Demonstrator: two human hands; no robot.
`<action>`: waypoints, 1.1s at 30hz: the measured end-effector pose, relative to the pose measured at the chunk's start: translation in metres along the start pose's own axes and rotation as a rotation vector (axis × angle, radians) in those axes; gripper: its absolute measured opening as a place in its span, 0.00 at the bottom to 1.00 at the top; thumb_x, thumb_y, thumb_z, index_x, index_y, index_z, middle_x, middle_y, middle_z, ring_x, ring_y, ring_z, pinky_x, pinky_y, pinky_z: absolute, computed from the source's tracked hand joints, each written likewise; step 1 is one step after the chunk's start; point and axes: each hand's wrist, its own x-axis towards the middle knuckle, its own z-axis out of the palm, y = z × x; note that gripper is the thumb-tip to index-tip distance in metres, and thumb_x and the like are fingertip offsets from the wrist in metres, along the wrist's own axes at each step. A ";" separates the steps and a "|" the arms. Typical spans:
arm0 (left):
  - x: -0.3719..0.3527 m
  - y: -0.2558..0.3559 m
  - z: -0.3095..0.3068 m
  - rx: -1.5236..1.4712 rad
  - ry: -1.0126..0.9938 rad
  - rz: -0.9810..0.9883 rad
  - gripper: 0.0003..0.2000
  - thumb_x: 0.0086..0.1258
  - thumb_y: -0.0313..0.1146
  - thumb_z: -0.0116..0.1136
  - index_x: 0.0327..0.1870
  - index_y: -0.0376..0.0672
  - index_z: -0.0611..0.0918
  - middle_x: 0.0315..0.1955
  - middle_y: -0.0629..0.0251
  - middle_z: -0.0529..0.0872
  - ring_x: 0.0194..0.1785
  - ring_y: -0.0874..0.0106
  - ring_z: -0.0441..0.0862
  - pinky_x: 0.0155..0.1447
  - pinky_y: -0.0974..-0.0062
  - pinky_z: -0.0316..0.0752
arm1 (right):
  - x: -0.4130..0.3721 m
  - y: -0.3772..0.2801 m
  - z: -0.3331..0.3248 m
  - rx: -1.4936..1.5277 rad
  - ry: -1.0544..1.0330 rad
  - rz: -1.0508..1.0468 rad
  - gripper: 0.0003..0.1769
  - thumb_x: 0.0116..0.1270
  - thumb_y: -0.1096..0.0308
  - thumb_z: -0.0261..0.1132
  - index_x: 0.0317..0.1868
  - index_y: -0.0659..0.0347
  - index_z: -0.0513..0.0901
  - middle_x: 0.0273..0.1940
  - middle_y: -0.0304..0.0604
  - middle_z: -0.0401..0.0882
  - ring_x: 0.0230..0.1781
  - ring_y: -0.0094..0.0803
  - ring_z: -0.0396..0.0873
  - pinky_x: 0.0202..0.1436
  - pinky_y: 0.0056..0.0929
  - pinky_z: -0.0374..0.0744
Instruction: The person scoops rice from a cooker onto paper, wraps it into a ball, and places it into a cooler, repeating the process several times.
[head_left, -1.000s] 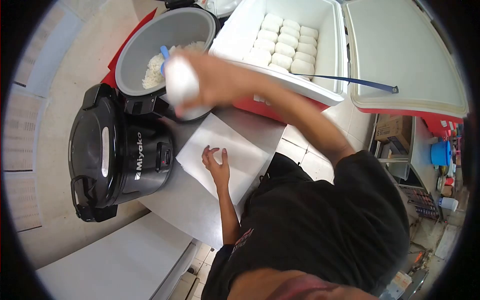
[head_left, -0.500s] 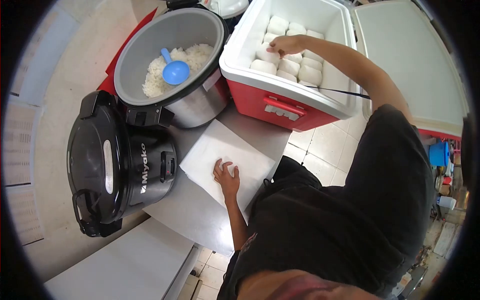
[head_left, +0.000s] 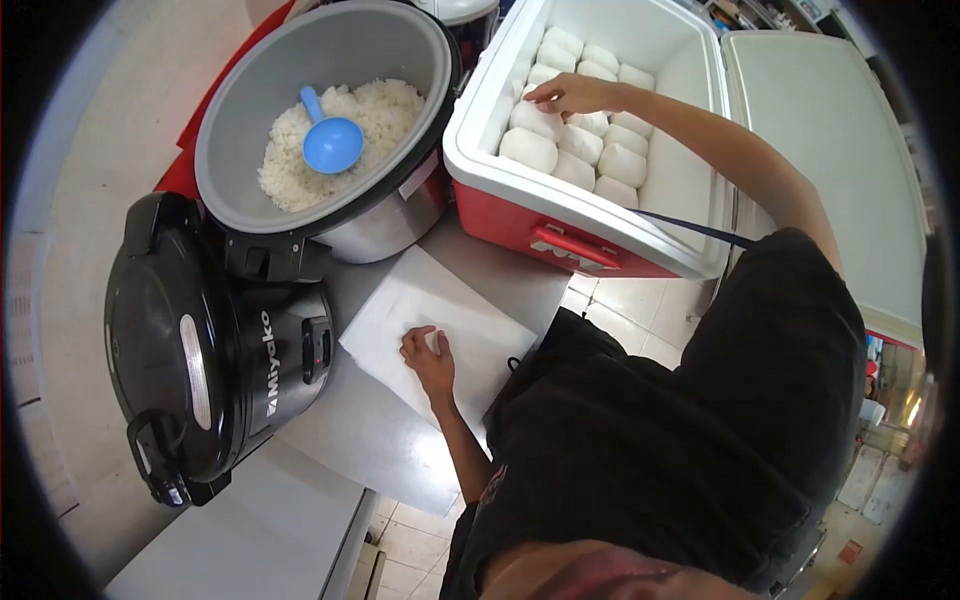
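My left hand [head_left: 430,362] rests on a stack of white paper sheets [head_left: 440,290], its fingers apart and slightly curled. My right hand [head_left: 572,95] reaches into a red and white cooler box [head_left: 590,190]. Its thumb and fingers pinch at the top of a white paper-wrapped packet [head_left: 537,120], in the row nearest the cooler's left wall. Several similar rounded packets [head_left: 622,165] lie side by side in the box; my hand hides some of them.
A large open rice cooker [head_left: 225,130] holds white rice [head_left: 375,112] with a blue scoop [head_left: 333,145] on it. A closed black rice cooker [head_left: 160,340] stands in front. The cooler's lid [head_left: 820,170] is swung open. A metal table [head_left: 350,450] supports the paper.
The view has shifted slightly, moving the cookers and paper leftward in the picture. My right hand remains at the same packet, while my left hand stays on the paper.
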 end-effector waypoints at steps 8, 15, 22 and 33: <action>0.064 0.082 -0.057 -0.582 0.592 -0.085 0.11 0.66 0.29 0.57 0.47 0.38 0.75 0.48 0.59 0.77 0.53 0.62 0.72 0.57 0.63 0.66 | 0.000 -0.196 -0.066 -0.818 -0.523 0.077 0.16 0.60 0.64 0.56 0.35 0.72 0.83 0.33 0.45 0.87 0.36 0.34 0.85 0.42 0.31 0.80; 0.157 0.133 -0.127 0.007 1.041 0.515 0.07 0.64 0.33 0.58 0.40 0.43 0.79 0.48 0.63 0.79 0.54 0.62 0.71 0.57 0.66 0.62 | 0.155 -0.216 -0.054 -1.007 -0.431 -1.055 0.21 0.67 0.61 0.57 0.49 0.73 0.74 0.28 0.43 0.82 0.24 0.36 0.78 0.28 0.33 0.77; 0.192 0.104 -0.118 0.088 1.187 0.532 0.09 0.65 0.43 0.58 0.36 0.50 0.79 0.41 0.74 0.82 0.49 0.73 0.74 0.58 0.70 0.54 | 0.248 -0.261 0.044 -1.035 -0.073 -1.186 0.11 0.50 0.75 0.67 0.37 0.59 0.83 0.46 0.46 0.74 0.54 0.42 0.73 0.55 0.38 0.73; 0.193 0.098 -0.116 0.133 1.203 0.571 0.10 0.66 0.45 0.56 0.38 0.50 0.77 0.40 0.72 0.82 0.48 0.72 0.76 0.57 0.71 0.55 | 0.234 -0.236 0.046 -1.126 -0.189 -1.182 0.14 0.51 0.69 0.69 0.39 0.60 0.79 0.45 0.45 0.77 0.47 0.41 0.77 0.58 0.39 0.70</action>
